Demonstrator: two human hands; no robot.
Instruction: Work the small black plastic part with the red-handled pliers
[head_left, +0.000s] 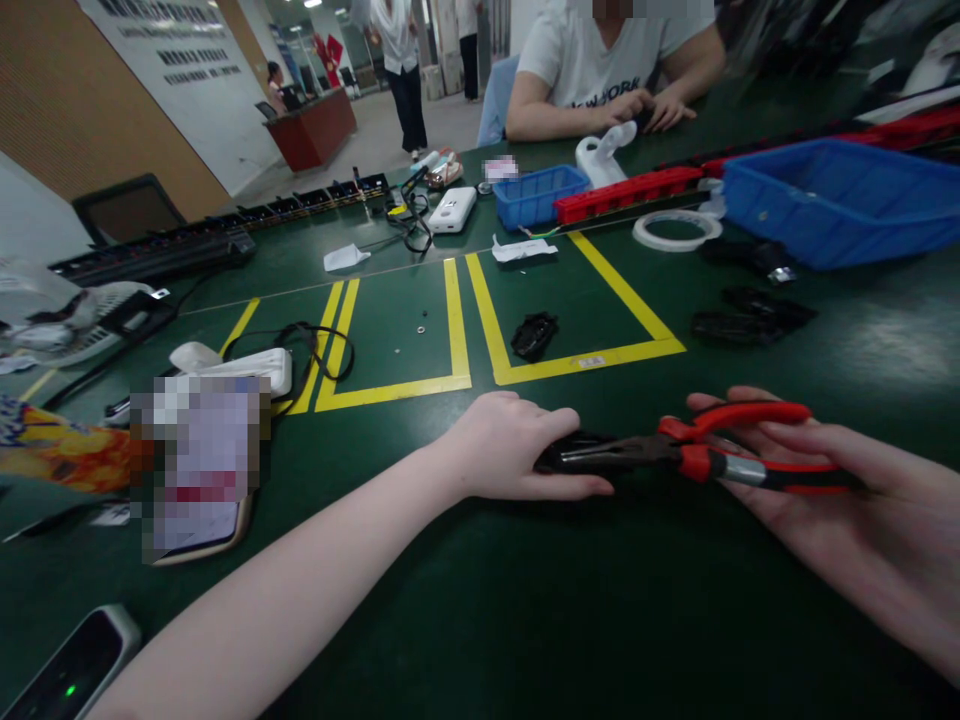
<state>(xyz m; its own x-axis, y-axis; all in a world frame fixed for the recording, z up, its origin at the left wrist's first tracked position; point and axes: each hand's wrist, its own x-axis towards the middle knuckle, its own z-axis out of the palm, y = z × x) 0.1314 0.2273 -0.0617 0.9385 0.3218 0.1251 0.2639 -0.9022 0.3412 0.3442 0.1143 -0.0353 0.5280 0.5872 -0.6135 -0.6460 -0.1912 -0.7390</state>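
Observation:
My right hand point(840, 500) grips the red handles of a pair of long-nose pliers point(675, 452), whose dark jaws point left. My left hand point(517, 445) rests low on the green table point(525, 600) and closes around a small black part point(559, 455) at the tips of the jaws. The part is mostly hidden under my fingers. Another small black part point(534, 335) lies inside a yellow-taped square just beyond my hands.
A person in a white shirt point(600, 60) sits across the table. A large blue bin point(840, 195), small blue bin point(536, 192), red strip point(630, 192), tape ring point(675, 228) and black parts point(750, 310) lie on the far right. A phone point(199, 470), white charger point(247, 365) and cables lie left.

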